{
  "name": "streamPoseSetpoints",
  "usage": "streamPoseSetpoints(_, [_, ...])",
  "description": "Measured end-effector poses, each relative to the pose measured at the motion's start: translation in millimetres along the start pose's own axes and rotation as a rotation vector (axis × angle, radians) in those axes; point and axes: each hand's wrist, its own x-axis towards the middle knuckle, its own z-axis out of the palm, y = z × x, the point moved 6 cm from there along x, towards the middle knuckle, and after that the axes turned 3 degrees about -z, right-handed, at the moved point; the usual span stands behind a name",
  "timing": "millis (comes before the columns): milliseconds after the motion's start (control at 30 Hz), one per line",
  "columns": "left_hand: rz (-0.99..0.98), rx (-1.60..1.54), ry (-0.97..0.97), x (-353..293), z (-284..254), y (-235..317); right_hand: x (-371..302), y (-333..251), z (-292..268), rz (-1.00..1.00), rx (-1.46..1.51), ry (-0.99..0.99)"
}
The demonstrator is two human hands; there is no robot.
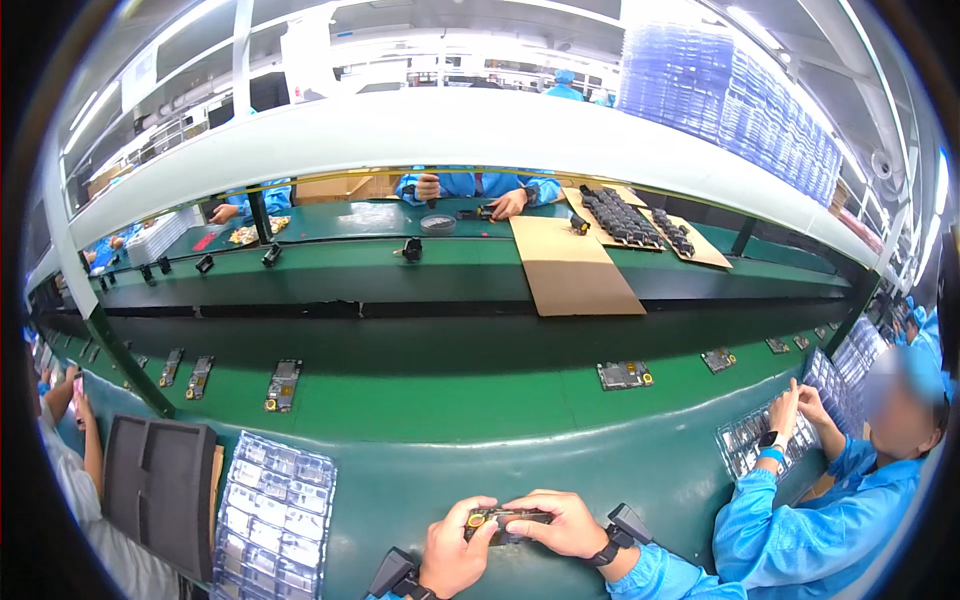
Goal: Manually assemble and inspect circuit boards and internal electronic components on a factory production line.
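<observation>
Right of the clear tray [290, 447], a dark circuit board [500, 521] is clamped between thumb and fingers of both the left hand [455, 548], on the tray side, and the right hand [568, 525], farther from it. Good handling calls for light edge pressure, sparing the yellow round part [477, 520].

Left fingers [466, 510] and right fingers [550, 504] curled inward
</observation>
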Motion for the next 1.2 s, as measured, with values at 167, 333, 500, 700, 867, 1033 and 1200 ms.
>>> streamPoseSetpoints(167, [-0.104, -0.119, -0.059, -11, -5, 13, -9, 9, 6, 0.012, 0.169, 0.115])
streamPoseSetpoints(333, [-0.052, -0.079, -0.033, -7, -6, -9, 0, -7, 4, -0.068, -0.012, 0.055])
streamPoseSetpoints(500, [0.000, -0.097, 0.006, -4, -5, -13, -1, -2, 3, 0.000, 0.010, 0.095])
streamPoseSetpoints(700, [-0.038, -0.235, 0.092, -4, 0, -20, 3, 23, -2, 0.034, 0.597, 0.317])
streamPoseSetpoints(867, [0.518, 0.007, 0.180, -15, 0, 18, 1, 22, 28, 0.178, 1.213, 0.044])
streamPoseSetpoints(1033, [0.574, 0.100, 0.224, -17, 7, 15, 5, 27, 31, 0.230, 1.199, 0.002])
streamPoseSetpoints(1200, [0.305, 0.139, 0.296, -14, 1, 14, 24, 11, 6, 0.001, 0.987, 0.222])
